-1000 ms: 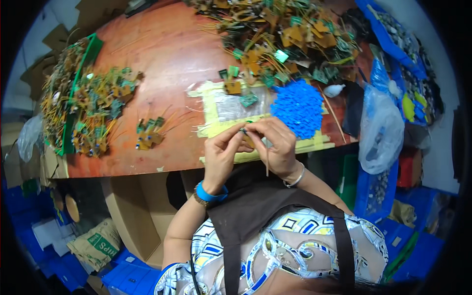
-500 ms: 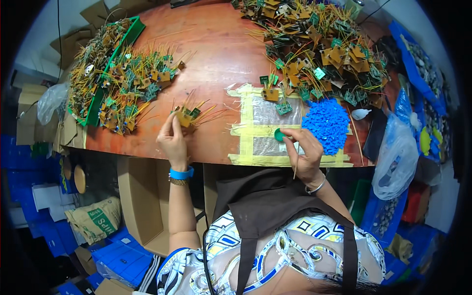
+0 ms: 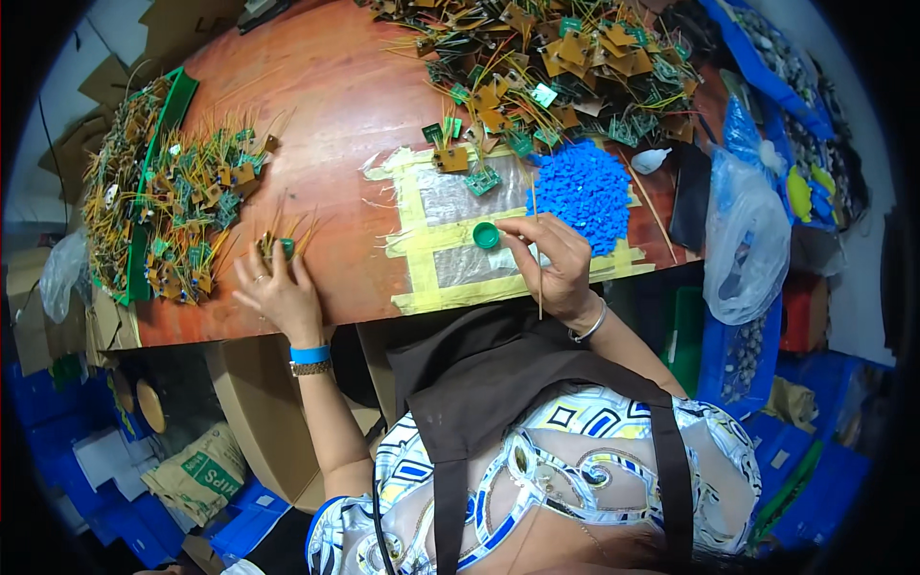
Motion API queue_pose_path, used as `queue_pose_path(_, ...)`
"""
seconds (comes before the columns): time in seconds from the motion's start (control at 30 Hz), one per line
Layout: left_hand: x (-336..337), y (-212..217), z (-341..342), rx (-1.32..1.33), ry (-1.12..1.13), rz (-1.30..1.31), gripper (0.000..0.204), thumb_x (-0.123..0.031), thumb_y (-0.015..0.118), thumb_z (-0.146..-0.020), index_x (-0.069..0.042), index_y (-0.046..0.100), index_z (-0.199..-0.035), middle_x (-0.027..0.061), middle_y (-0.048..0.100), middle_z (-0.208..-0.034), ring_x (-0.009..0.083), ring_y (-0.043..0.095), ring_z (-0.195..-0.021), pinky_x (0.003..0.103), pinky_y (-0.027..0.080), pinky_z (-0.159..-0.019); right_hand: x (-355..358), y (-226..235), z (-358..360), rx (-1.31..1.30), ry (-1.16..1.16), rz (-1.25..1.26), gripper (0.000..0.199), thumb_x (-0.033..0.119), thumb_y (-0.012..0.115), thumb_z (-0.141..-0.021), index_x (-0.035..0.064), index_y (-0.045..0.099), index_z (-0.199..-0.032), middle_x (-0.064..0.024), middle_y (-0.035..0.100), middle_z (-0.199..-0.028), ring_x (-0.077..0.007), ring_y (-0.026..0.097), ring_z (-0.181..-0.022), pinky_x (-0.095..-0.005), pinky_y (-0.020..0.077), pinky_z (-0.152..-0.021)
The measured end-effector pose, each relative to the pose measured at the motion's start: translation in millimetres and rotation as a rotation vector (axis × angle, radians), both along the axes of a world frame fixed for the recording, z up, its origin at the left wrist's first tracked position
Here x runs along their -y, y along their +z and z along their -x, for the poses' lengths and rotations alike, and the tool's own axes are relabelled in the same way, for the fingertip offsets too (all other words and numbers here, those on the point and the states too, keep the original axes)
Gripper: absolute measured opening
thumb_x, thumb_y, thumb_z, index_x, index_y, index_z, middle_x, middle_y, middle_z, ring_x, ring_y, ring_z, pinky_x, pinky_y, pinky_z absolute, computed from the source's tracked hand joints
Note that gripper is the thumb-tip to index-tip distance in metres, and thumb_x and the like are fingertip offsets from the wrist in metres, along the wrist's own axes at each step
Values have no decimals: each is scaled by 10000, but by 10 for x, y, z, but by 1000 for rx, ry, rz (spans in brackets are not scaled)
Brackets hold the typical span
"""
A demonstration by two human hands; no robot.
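My left hand [image 3: 278, 292] rests on the brown table at the left, its fingers on a small green circuit board with yellow wires [image 3: 281, 240]. My right hand [image 3: 554, 264] sits near the table's front edge and pinches a thin wooden stick [image 3: 539, 278] that points down toward me. A small green bottle cap [image 3: 487, 235] lies just left of its fingertips, on a clear sheet taped down with yellow tape [image 3: 450, 235]. A heap of small blue plastic pieces [image 3: 580, 190] lies right behind the right hand.
A large pile of green and tan wired boards [image 3: 556, 57] covers the far side of the table. More wired boards [image 3: 163, 211] lie at the left around a green tray. A clear plastic bag [image 3: 747, 240] hangs at the right. Cardboard boxes and blue crates stand below.
A second ago both hands met over the taped sheet. My left hand then reached left and now rests on a wired board, while my right stayed by the green cap.
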State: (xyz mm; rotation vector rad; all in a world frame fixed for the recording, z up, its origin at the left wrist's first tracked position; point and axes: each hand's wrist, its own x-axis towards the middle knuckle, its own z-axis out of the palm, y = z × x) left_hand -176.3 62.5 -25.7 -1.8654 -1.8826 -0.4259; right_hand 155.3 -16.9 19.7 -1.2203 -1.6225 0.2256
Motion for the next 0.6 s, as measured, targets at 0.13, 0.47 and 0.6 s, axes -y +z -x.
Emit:
queue_pose_path(0.13, -120, 216, -497, 294, -301, -36, 326, -130, 672, -846, -50, 646, -1161, 172, 566, -1290, 373, 513, -1195, 474, 416, -985, 2, -59, 48, -45, 19, 8, 200, -56, 692, -817, 2, 681, -1008, -97, 704, -851, -209, 643, -677, -291, 490, -601)
queue_pose_path(0.47, -640, 1, -1801, 634, -529, 254, 232, -181, 728, -836, -22, 708, -1003, 126, 681, -970, 285, 612, -967, 389, 482, -844, 102, -49, -14, -47, 47, 43, 210, -13, 704, -831, 3, 676, -1039, -102, 698, -831, -209, 647, -677, -288, 500, -609)
queue_pose_path(0.6, -428, 33, -1603, 1008, -629, 381, 209, -101, 666, -909, -5, 687, -1093, 125, 716, -938, 144, 671, -770, 264, 520, -688, 113, -126, -74, -57, 32, 52, 205, -13, 703, -833, 3, 677, -1035, -95, 703, -840, -203, 653, -696, -286, 506, -616)
